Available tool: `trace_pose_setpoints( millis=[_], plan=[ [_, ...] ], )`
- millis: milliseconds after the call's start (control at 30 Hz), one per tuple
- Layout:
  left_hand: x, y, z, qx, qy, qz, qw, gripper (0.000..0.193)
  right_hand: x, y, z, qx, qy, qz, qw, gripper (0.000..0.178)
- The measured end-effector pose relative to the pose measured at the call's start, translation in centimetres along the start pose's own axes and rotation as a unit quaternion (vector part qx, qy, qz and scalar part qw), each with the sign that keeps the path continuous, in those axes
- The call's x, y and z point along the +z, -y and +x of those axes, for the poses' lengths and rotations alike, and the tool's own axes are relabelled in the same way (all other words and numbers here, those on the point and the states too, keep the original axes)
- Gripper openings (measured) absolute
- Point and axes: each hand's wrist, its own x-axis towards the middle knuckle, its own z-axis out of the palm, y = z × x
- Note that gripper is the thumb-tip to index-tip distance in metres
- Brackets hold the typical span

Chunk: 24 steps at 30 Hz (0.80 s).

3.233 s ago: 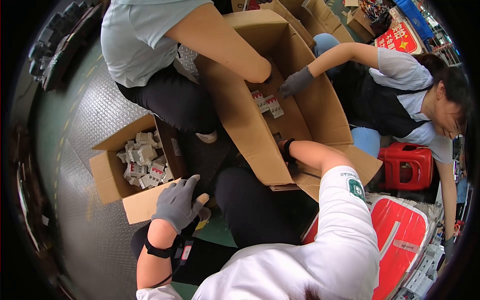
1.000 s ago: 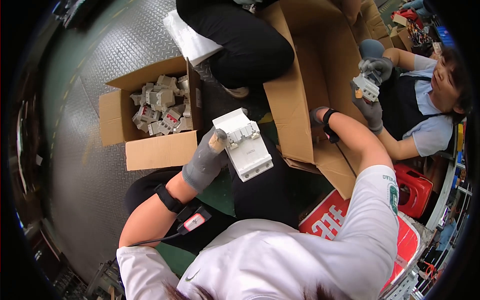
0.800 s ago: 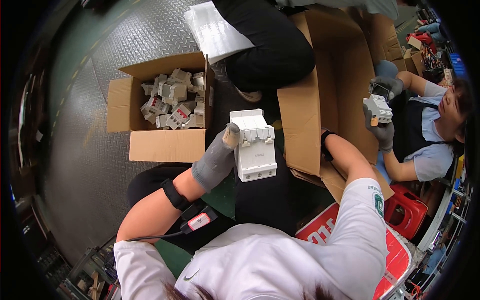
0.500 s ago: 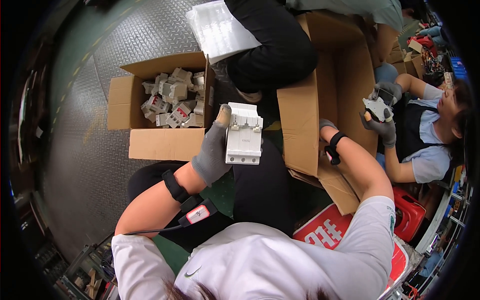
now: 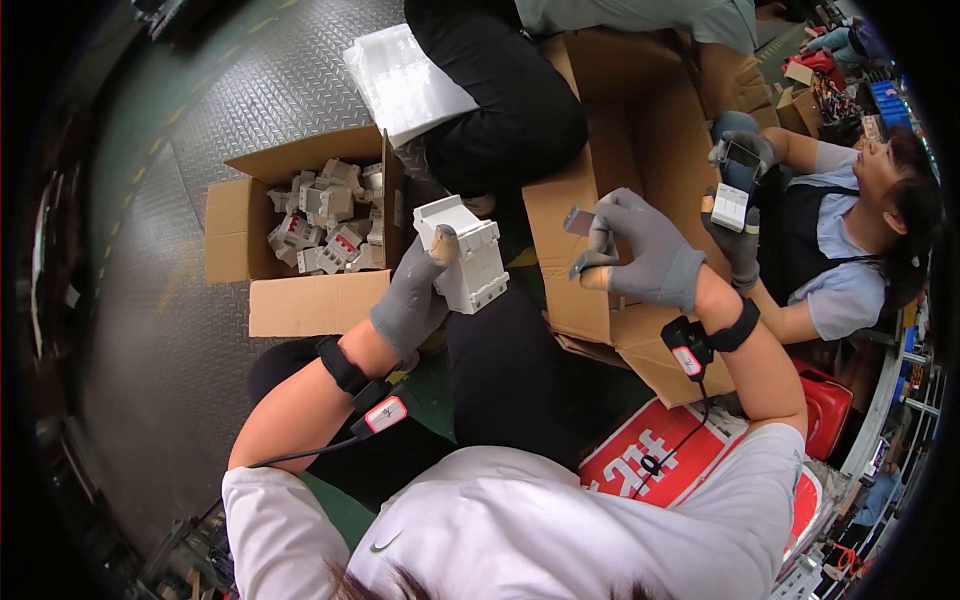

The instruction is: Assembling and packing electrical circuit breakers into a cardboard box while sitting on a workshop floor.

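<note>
My left hand (image 5: 408,302), in a grey glove, is closed around a white circuit breaker (image 5: 474,264), thumb on its face. The breaker is tilted above my leg, between the two boxes. To its right my right hand (image 5: 650,252), also gloved, pinches a grey U-shaped plastic piece (image 5: 578,221) between thumb and fingers. Two ends of that piece point toward the breaker, with a gap between them and it. My fingers hide the middle of the piece.
An open carton (image 5: 262,222) of loose breakers stands at the left. A large open carton (image 5: 565,250) is beyond my right hand. Clear plastic bags (image 5: 400,85) lie at the back, beside a person's leg. A co-worker (image 5: 830,240) at the right handles a white breaker (image 5: 730,206).
My right hand has come up out of the large carton with the grey plastic piece. My left hand has turned and tilted the breaker, shifting slightly left.
</note>
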Motion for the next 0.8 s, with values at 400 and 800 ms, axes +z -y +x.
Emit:
trace_pose_setpoints(
  millis=[400,800],
  plan=[
    [1.2,0.6,0.4,0.165,-0.006,0.172,0.971,0.071,3.8,5.8,0.9,0.061,-0.081,0.176,0.979,0.086],
    [0.9,0.9,0.4,0.161,-0.038,0.171,0.971,0.072,5.8,6.0,1.0,0.078,-0.129,0.357,0.922,0.073]
  ],
)
